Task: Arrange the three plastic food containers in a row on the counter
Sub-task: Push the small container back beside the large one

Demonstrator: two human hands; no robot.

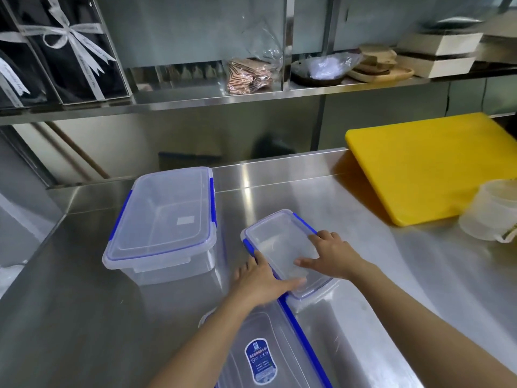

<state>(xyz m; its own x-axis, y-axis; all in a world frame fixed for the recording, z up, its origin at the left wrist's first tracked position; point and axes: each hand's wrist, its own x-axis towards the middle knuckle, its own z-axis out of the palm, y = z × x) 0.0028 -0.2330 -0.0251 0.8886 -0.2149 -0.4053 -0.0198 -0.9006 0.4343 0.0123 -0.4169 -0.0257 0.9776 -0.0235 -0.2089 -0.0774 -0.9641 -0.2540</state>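
Observation:
Three clear plastic containers with blue clip lids stand on the steel counter (84, 317). The medium container (165, 219) sits at the back left. The small container (275, 242) is in the middle, with both my hands on it: my left hand (263, 281) grips its near left edge and my right hand (330, 254) lies on its lid at the right. The large container (268, 357), with a blue label on its lid, lies nearest me under my left forearm, touching the small one's near end.
A yellow cutting board (425, 166) lies at the back right, with a cloudy plastic tub (492, 211) on its near corner. Above the counter runs a steel shelf (195, 103) with boxes, bags and wooden trays. The counter drops off at the left.

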